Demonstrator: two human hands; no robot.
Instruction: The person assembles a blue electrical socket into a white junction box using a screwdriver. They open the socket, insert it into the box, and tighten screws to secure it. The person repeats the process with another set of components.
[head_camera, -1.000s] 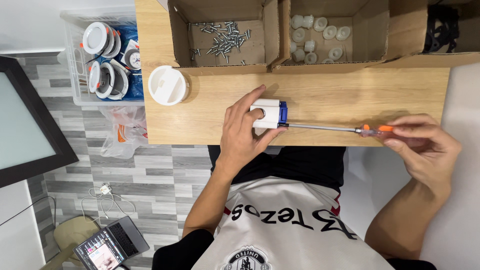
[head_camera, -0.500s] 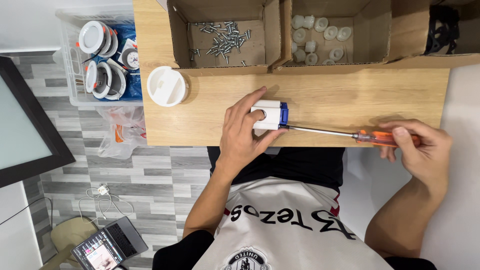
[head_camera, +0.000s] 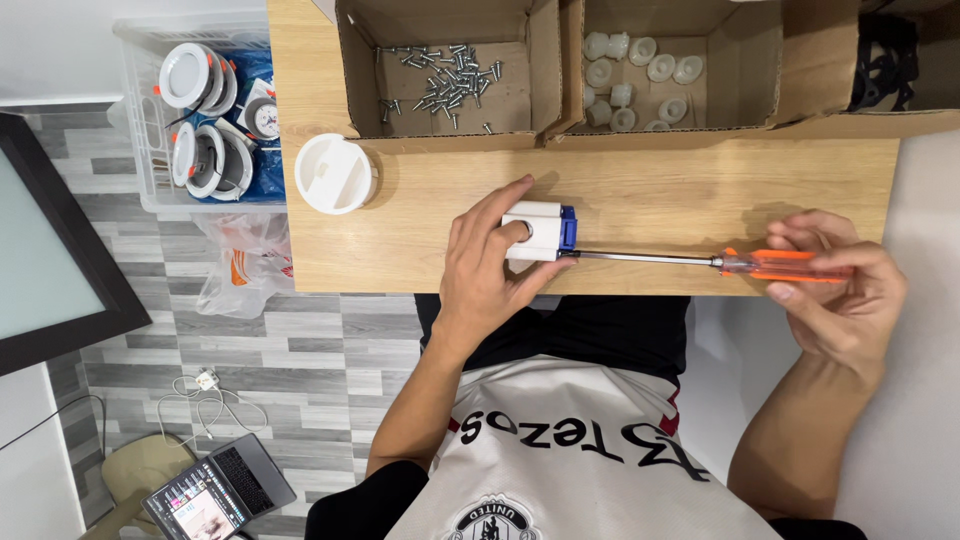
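White and blue part (head_camera: 540, 232) on the wooden table (head_camera: 640, 190), screwdriver (head_camera: 700, 261) tip at its blue end.
Left hand (head_camera: 490, 265) fingers clasp the part near the table's front edge; right hand (head_camera: 840, 290) fingers wrap the orange handle past the table's right corner. Behind: box of screws (head_camera: 440, 75), box of white caps (head_camera: 640, 70), white round lid (head_camera: 335, 174).

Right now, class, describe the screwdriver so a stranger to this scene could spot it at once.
Find the wooden table, then its near edge. There the screwdriver lies level, its tip in a white and blue block under the left hand, its handle in the right hand. That bright orange handle marks it out.
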